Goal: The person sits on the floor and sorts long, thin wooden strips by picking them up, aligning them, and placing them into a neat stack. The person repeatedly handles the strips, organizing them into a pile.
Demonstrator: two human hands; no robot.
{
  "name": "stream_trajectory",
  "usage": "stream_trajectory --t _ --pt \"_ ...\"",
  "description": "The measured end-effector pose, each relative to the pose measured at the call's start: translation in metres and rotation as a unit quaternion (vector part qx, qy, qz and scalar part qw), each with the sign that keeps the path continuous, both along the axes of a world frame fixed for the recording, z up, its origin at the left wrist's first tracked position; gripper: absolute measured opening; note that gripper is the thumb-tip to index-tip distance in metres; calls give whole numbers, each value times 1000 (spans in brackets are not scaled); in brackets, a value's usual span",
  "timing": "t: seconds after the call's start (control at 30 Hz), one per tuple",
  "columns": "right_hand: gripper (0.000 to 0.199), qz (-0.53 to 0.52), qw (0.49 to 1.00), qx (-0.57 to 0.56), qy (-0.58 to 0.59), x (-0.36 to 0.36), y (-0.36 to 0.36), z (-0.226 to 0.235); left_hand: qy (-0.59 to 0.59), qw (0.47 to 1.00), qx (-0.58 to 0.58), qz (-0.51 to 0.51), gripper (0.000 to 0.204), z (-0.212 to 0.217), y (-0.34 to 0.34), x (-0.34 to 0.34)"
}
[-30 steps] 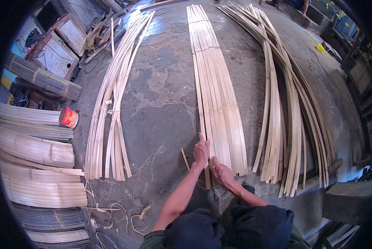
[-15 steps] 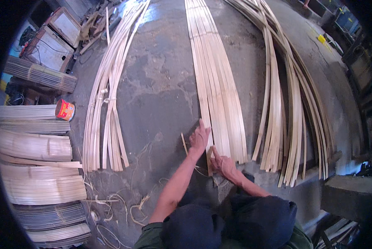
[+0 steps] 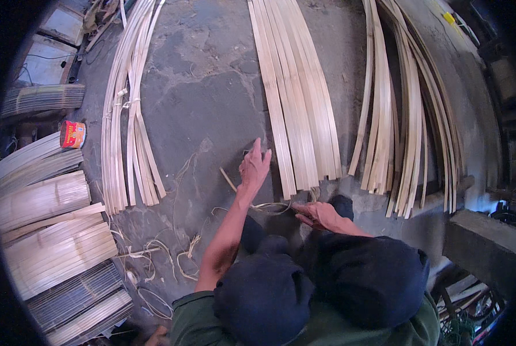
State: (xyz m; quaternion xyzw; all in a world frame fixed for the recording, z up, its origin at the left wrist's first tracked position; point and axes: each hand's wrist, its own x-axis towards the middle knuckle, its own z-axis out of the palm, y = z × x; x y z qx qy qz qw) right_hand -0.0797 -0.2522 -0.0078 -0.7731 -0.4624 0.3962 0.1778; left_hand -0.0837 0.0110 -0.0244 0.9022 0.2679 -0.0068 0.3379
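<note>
Long, pale bamboo slats (image 3: pixel 297 98) lie side by side on the floor in front of me, their near ends slightly uneven. My left hand (image 3: pixel 254 167) is just left of these slats, apart from them, with its fingers spread. Beside its fingertips is a small dark thing, too unclear to name. My right hand (image 3: pixel 320 216) is low, below the slats' near ends, fingers stretched toward the left. Its fingertips are by a thin looped fibre strip (image 3: pixel 272 206); whether they touch it I cannot tell. A short thin stick (image 3: pixel 228 179) lies left of my left wrist.
A tied slat bundle (image 3: pixel 118 124) lies to the left, and looser slats (image 3: pixel 409 130) to the right. Stacked slat pieces (image 3: pixel 56 248) and a red tin (image 3: pixel 73 134) line the left side. Fibre scraps (image 3: pixel 164 254) litter the floor. A concrete block (image 3: pixel 488 242) stands at right.
Both hands have come off the slats. My left hand has moved out to their left, my right hand back toward me near the fibre strip. The whole view has shifted.
</note>
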Motion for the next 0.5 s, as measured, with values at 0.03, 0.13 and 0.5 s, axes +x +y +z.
stream_trajectory --t 0.03,0.13,0.5 --pt "43 12 1000 20 5 -3 -5 -3 -13 1000 8 -12 60 -2 -3 -13" --pt "32 27 993 -8 117 -4 -10 32 47 998 -2 -30 60 17 -10 -39" --pt "13 -320 909 160 -215 106 12 -14 -122 970 157 -138 68 24 -64 -3"
